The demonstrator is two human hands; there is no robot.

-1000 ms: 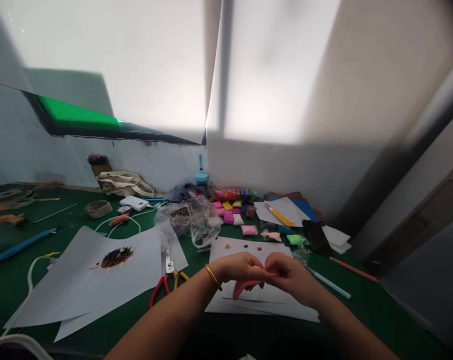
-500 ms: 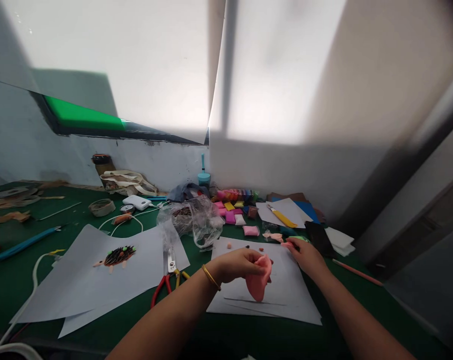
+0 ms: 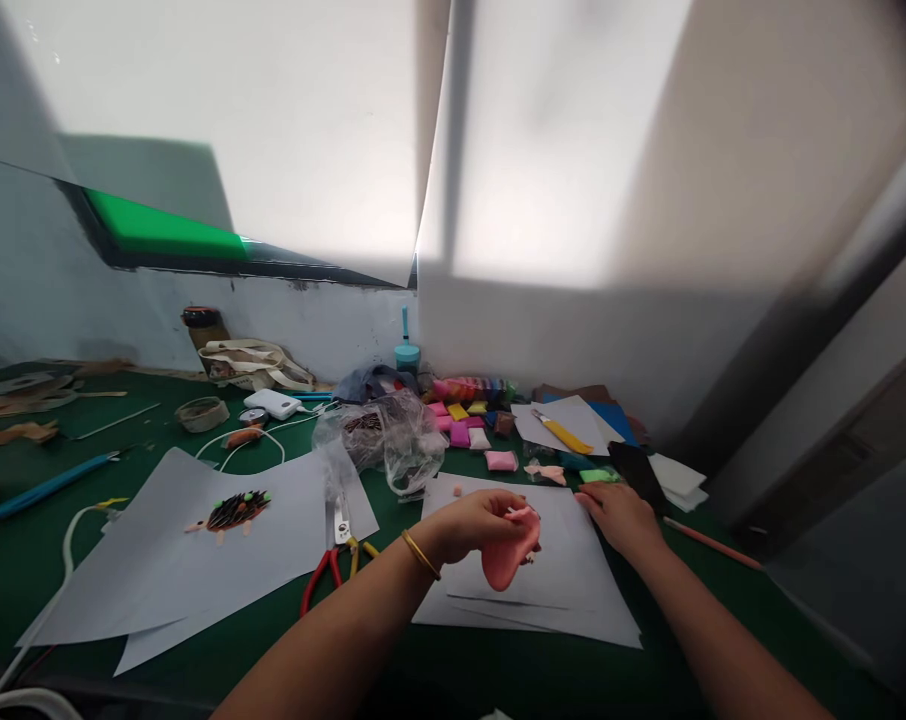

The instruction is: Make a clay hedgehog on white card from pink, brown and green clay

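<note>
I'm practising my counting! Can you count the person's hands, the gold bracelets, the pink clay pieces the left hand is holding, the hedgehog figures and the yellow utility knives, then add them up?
Hands, left hand and right hand: 2
Gold bracelet: 1
Pink clay piece in the left hand: 1
Hedgehog figure: 1
Yellow utility knife: 1
Total: 6

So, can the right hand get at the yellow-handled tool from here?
Probably yes: the yellow-handled tool lies uncovered on white paper just beyond the right hand, with seemingly only low packets in between.
</note>
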